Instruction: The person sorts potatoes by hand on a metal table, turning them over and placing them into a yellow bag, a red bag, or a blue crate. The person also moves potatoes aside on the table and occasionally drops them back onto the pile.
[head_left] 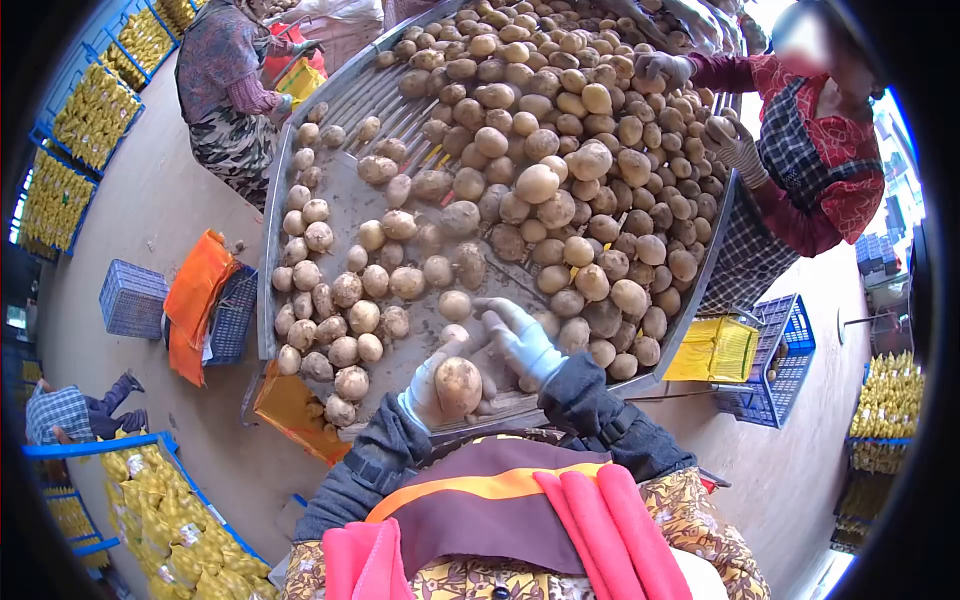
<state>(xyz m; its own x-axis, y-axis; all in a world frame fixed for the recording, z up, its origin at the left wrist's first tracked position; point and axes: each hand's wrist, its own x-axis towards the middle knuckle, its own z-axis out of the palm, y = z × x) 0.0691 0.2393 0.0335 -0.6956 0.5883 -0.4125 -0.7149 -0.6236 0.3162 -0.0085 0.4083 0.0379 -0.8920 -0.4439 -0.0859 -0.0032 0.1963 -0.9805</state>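
Both my hands wear pale gloves at the near edge of a metal sorting table point(345, 190). Inside my left hand point(428, 392) is a large round potato point(458, 387), with the fingers wrapped beside it. My right hand point(518, 340) reaches over the table just to the right, its fingers apart and pointing left, with no potato visible in it. A small potato point(454, 305) lies just beyond the hands. Potatoes point(538, 184) are heaped over the middle and right of the table, and a looser group point(346, 290) lies along the left side.
A person in a red top point(830, 150) reaches into the heap from the right. Another person point(225, 90) stands at the upper left. Blue crates point(770, 365) and a yellow bag point(712, 350) are at the right; an orange bag point(305, 410) hangs at the near left edge.
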